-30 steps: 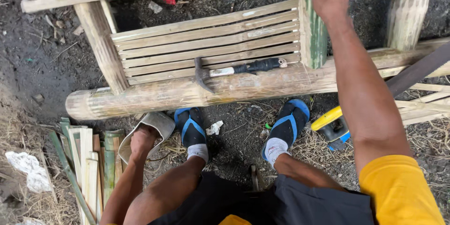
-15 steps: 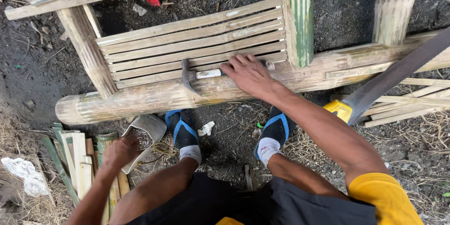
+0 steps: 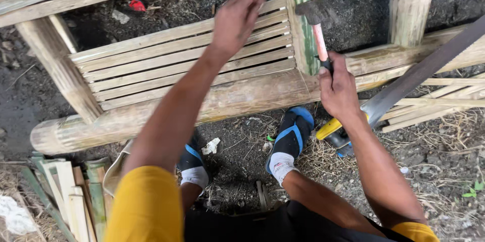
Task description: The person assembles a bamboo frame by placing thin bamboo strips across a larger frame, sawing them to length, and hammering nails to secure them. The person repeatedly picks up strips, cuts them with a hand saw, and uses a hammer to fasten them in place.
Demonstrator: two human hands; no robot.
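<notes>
Right hand (image 3: pixel 337 88) clamped low on hammer (image 3: pixel 318 27) handle, head raised beside upright bamboo post (image 3: pixel 302 25). Left hand (image 3: pixel 236 20), fingers curled, rests on slat panel (image 3: pixel 166 68), seemingly steadying it; contents hidden.

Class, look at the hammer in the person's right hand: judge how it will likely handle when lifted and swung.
The hammer probably feels top-heavy, since its dark metal head sits far above the right hand. Its straight reddish shaft looks rigid, so it should not flex. The grip low on the dark handle end suggests it swings freely but could twist if held loosely.
</notes>
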